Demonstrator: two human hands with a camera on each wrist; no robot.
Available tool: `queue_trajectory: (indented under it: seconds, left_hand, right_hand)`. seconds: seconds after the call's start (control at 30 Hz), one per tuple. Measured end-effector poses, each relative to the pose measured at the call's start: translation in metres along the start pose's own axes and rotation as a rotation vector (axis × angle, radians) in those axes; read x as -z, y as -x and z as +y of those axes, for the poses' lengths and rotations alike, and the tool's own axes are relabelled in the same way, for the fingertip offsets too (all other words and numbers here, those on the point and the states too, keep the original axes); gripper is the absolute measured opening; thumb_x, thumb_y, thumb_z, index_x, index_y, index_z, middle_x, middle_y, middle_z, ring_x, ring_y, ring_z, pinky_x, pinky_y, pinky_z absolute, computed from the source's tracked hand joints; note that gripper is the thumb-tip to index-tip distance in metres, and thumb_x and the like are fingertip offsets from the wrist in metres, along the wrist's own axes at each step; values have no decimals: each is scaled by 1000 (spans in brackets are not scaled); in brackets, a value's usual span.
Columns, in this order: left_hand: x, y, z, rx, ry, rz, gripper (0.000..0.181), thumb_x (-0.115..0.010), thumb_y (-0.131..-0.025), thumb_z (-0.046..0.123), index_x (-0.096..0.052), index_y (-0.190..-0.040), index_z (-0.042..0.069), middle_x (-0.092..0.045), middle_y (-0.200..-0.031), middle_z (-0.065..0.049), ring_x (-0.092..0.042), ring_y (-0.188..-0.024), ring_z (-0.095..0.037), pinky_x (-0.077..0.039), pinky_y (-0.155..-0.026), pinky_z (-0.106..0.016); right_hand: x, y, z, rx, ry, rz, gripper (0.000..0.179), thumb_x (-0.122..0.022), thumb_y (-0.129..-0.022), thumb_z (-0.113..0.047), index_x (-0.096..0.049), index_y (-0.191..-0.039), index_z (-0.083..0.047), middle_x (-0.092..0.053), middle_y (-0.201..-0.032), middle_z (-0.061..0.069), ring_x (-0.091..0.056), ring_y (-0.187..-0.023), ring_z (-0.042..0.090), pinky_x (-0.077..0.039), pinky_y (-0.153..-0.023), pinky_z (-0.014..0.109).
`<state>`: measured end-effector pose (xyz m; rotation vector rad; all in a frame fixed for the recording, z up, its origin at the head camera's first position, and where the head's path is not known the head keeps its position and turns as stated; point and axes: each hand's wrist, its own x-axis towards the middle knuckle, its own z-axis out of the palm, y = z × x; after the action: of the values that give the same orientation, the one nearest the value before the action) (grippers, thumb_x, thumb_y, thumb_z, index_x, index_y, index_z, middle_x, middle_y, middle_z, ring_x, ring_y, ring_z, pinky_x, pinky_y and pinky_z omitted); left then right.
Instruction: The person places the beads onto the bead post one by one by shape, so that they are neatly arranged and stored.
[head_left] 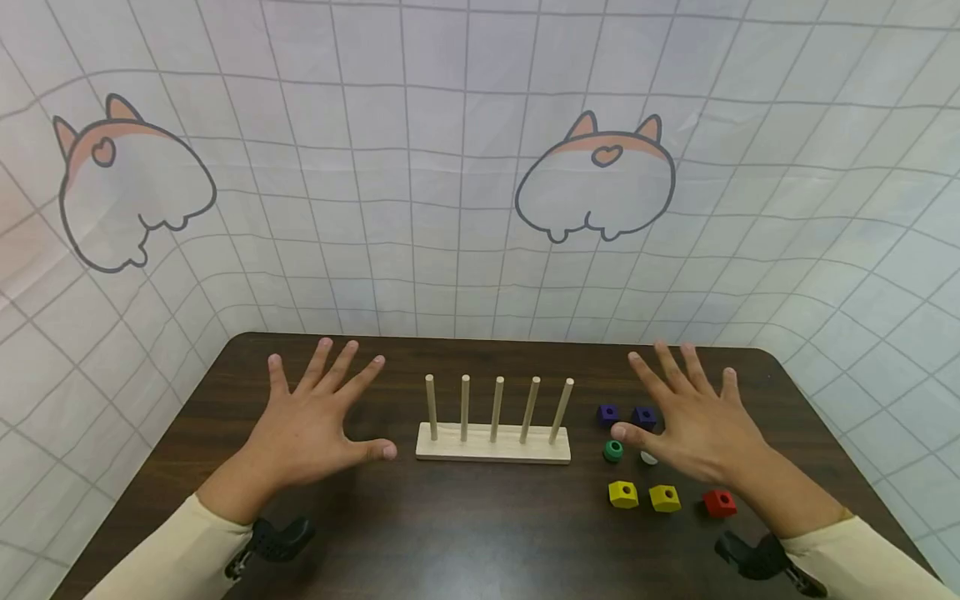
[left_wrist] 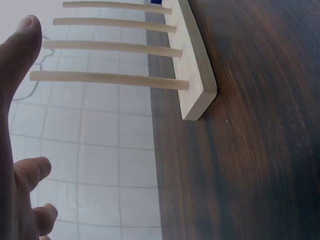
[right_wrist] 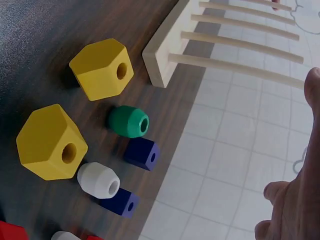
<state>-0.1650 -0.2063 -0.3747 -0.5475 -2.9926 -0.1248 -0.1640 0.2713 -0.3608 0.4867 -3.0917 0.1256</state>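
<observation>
My left hand is spread with straight fingers to the left of a wooden peg stand, holding nothing. The stand's upright pegs carry no beads. On the right, my right hand is spread above a group of beads with holes, also holding nothing. Two yellow hexagonal beads and a green rounded bead lie near the stand's end. Beyond them sit a white bead and two blue cube beads. A red bead lies by the right wrist; other beads are partly hidden under the hand.
Everything stands on a dark wooden table. A white grid-patterned cloth with cartoon animals hangs behind and beside it. Black straps with camera mounts are worn on both wrists.
</observation>
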Motion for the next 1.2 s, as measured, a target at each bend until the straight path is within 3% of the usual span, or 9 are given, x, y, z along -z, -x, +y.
queue_trajectory:
  seconds: [0.07, 0.13, 0.23, 0.3, 0.47, 0.6, 0.8, 1.0, 1.2]
  left_hand:
    - [-1, -1, 0, 0, 25, 8, 116, -42, -75, 97, -23, -165, 26, -22, -168, -12, -8, -155, -38, 19, -108, -73]
    - [-5, -2, 0, -6, 65, 29, 113, -46, -75, 95, -34, -162, 23, -41, -160, -12, -27, -151, -38, 9, -112, -74]
    - [-15, -4, 0, -35, 143, 66, 100, -61, -78, 85, -52, -151, 18, -67, -132, -7, -57, -129, -34, -12, -116, -71]
    - [-24, -6, 0, -59, 184, 80, 88, -71, -80, 75, -59, -144, 16, -72, -118, -3, -64, -115, -32, -25, -113, -68]
    - [-50, -12, 1, -89, 302, 33, 74, -83, -83, 52, -61, -141, 14, -65, -132, -6, -57, -125, -34, -41, -105, -62]
    - [-67, -18, 3, -97, 413, 2, 67, -86, -84, 40, -61, -139, 11, -62, -138, -8, -52, -132, -35, -41, -107, -59]
    - [-85, -27, 11, -102, 497, -30, 64, -87, -83, 35, -63, -138, 12, -60, -141, -10, -45, -139, -37, -37, -111, -58]
    - [-93, -34, 18, -72, 541, -72, 65, -88, -82, 33, -63, -138, 13, -57, -144, -12, -41, -143, -37, -34, -112, -61]
    - [-98, -35, 20, -43, 547, -67, 61, -90, -80, 30, -67, -134, 14, -59, -142, -11, -42, -142, -35, -36, -112, -59]
  right_hand:
    - [-1, 1, 0, 7, -1, -1, 99, -45, -95, -76, -2, -166, -22, 3, -170, 17, 5, -152, 48, 8, -108, 79]
    - [-2, 2, 1, 15, -13, -2, 100, -47, -95, -75, -4, -166, -20, 0, -170, 19, 2, -153, 48, 7, -111, 76]
    - [-6, 6, 3, 35, -29, 19, 101, -51, -93, -75, -13, -166, -15, -11, -169, 21, -9, -152, 48, -1, -116, 71]
    - [-9, 9, 5, 48, -42, 49, 101, -55, -92, -75, -23, -164, -12, -23, -166, 22, -19, -150, 48, -11, -116, 71]
    - [-24, 17, 6, 95, -75, 119, 94, -62, -87, -75, -48, -152, -8, -53, -148, 16, -47, -134, 45, -34, -106, 70]
    - [-36, 23, 4, 153, -109, 140, 80, -68, -85, -72, -63, -137, -11, -65, -132, 7, -57, -123, 35, -43, -101, 64]
    - [-50, 29, 2, 214, -140, 110, 65, -74, -81, -70, -72, -120, -18, -68, -116, -8, -62, -112, 23, -51, -95, 53]
    - [-59, 34, 3, 252, -152, 48, 53, -80, -80, -63, -73, -115, -23, -67, -113, -15, -60, -111, 20, -51, -95, 53]
    - [-68, 37, 6, 306, -131, 88, 41, -85, -79, -56, -73, -108, -29, -64, -104, -22, -58, -100, 10, -53, -86, 45]
